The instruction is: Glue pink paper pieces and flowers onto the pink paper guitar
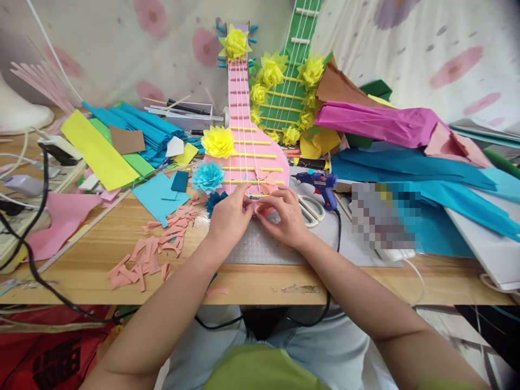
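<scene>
A pink paper model of a lute-like string instrument (266, 149) leans upright at the table's middle, with white strings and yellow strips across its body. Yellow, light-blue and dark-blue paper flowers line its left edge; the light-blue flower (208, 177) is the middle one. Right at its lower end, my left hand (231, 216) and my right hand (284, 218) meet, fingertips pinched together. Between them shows a bit of what looks like pink paper (254, 208), mostly hidden by the fingers. Peach crepe paper (268, 177) lies against the instrument's lower body, just above my right hand.
A blue glue gun (320, 187) and white-handled scissors (311, 210) lie right of my hands on a grey cutting mat (260, 250). Peach paper scraps (140, 262) are strewn to the left. Behind stands a green instrument (286, 97). Folded blue paper (410, 170) covers the right side.
</scene>
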Available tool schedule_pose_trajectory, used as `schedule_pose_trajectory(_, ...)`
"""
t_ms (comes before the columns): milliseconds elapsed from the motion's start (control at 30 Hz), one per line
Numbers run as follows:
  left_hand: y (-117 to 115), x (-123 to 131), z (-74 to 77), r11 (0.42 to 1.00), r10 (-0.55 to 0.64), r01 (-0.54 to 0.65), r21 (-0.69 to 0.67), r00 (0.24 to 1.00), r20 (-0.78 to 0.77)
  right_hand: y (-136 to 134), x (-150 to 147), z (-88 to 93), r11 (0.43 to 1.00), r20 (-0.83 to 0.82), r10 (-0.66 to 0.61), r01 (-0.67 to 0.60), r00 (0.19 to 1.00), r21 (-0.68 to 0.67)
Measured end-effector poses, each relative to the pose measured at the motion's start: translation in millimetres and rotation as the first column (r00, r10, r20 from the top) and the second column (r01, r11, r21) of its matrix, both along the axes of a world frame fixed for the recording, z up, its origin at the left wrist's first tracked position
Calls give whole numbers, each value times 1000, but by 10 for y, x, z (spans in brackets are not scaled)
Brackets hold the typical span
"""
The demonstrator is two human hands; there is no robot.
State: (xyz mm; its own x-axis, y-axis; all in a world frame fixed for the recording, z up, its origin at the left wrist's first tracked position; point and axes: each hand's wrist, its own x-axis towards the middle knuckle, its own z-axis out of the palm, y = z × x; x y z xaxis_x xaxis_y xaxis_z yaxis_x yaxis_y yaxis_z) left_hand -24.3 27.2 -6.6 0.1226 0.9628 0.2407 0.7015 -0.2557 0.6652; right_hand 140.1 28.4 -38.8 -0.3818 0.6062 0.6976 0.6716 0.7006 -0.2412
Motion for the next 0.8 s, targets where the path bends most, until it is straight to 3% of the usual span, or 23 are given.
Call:
schedule_pose_trajectory(433, 28, 23, -94, 1000, 22, -21, -17, 999, 48, -7, 24, 27, 991, 43, -30, 35, 999, -130)
schedule_pose_trajectory(800, 8, 52, -83, 998, 27, -25, -50, 999, 30, -7, 16, 43, 995, 30, -30, 33, 999, -89)
